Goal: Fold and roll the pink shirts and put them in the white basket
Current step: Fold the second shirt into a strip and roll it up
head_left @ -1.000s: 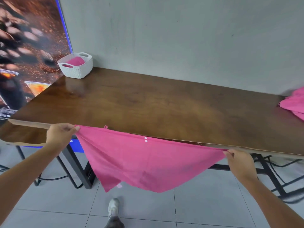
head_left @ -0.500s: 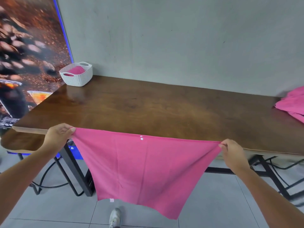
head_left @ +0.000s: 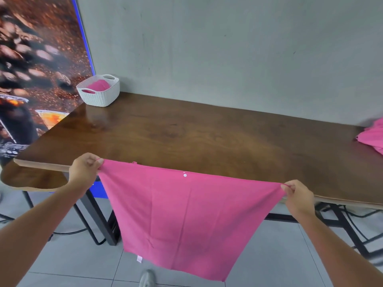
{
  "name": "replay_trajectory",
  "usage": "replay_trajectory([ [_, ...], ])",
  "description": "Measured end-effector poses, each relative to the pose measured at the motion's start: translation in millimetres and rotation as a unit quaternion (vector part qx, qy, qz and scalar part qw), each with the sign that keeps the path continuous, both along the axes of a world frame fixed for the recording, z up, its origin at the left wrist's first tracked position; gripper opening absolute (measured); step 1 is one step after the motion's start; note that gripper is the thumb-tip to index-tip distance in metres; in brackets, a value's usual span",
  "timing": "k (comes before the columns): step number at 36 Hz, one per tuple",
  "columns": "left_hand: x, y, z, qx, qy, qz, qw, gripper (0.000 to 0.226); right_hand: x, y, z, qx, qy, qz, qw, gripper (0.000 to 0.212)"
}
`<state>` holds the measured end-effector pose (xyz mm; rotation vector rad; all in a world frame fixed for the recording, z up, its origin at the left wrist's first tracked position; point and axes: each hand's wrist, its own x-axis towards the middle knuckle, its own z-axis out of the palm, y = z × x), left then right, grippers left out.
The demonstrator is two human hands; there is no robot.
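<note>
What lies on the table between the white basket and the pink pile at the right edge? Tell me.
Nothing: in the head view the brown table is bare between the white basket and the pink pile.

place: café-like room | cues: coffee-bean wall poster (head_left: 35, 65), wooden table (head_left: 186, 137), grey tiled floor (head_left: 78, 264)

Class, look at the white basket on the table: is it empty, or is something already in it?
Not empty. Pink fabric shows above the rim of the white basket; how many shirts cannot be told.
</note>
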<state>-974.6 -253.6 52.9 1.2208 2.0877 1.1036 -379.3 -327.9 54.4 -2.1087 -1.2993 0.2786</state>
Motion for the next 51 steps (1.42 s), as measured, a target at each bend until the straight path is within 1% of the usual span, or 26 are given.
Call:
replay_trajectory([
  [6, 4, 20, -17, 0.001, 0.03, 0.02, 0.999, 0.013, -14, 18, -5, -0.031, 0.003, -0.027, 0.999, 0.019],
  [8, 2, 30, -24, -0.013, 0.062, 0.038, 0.997, 0.017, -14, 27, -11, -0.033, -0.003, -0.028, 0.999, 0.022],
  [11, 0, 45, -30, -0.047, 0.132, 0.063, 0.988, 0.018, -9, 44, -24, -0.039, -0.021, -0.035, 0.998, 0.026],
  [16, 0, 71, -40, -0.088, 0.168, 0.065, 0.98, 0.02, -5, 68, -38, -0.06, -0.077, -0.084, 0.992, 0.022],
  [21, 9, 99, -42, -0.084, 0.164, 0.063, 0.981, 0.022, -2, 94, -44, -0.075, -0.106, -0.107, 0.986, 0.022],
  [26, 15, 131, -45, -0.06, 0.156, 0.066, 0.984, 0.022, 2, 126, -49, -0.094, -0.13, -0.14, 0.977, 0.029],
  [35, 24, 190, -53, -0.027, 0.187, 0.068, 0.98, 0.019, -5, 187, -55, -0.077, -0.127, -0.174, 0.973, 0.025],
  [44, 29, 252, -58, -0.032, 0.22, 0.056, 0.973, 0.021, -3, 238, -56, -0.082, -0.132, -0.194, 0.969, 0.023],
  [51, 37, 300, -59, -0.026, 0.212, 0.042, 0.976, 0.02, 3, 274, -54, -0.075, -0.137, -0.198, 0.968, 0.023],
])
